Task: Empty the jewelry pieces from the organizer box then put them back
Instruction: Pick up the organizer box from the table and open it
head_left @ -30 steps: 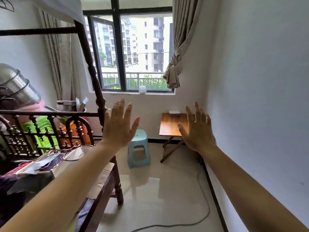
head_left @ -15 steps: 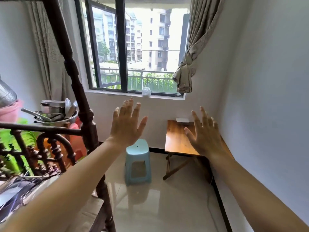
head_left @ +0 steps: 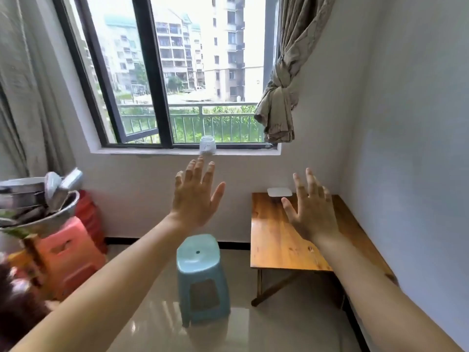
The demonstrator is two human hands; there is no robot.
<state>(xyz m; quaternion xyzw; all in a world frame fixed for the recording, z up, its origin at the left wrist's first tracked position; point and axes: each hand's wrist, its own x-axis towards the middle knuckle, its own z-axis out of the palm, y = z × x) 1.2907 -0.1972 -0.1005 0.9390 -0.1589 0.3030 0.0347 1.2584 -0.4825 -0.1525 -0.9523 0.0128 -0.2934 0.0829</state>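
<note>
Both hands are raised, empty, fingers spread: left hand (head_left: 196, 196), right hand (head_left: 311, 212); a white box (head_left: 279, 192) sits on the bench (head_left: 274, 240) at two o'clock; approach squarely, likely next.

One teal stool (head_left: 200, 270), two red stools (head_left: 68, 255) (stacked-looking), one wooden table (head_left: 276, 240), one white box (head_left: 278, 192), two hands (head_left: 196, 199).

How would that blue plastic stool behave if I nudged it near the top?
The blue stool looks like hollow moulded plastic, so probably light. It is tall and narrow on a glossy tiled floor, so it may slide easily, or tip if a leg catches.
</note>
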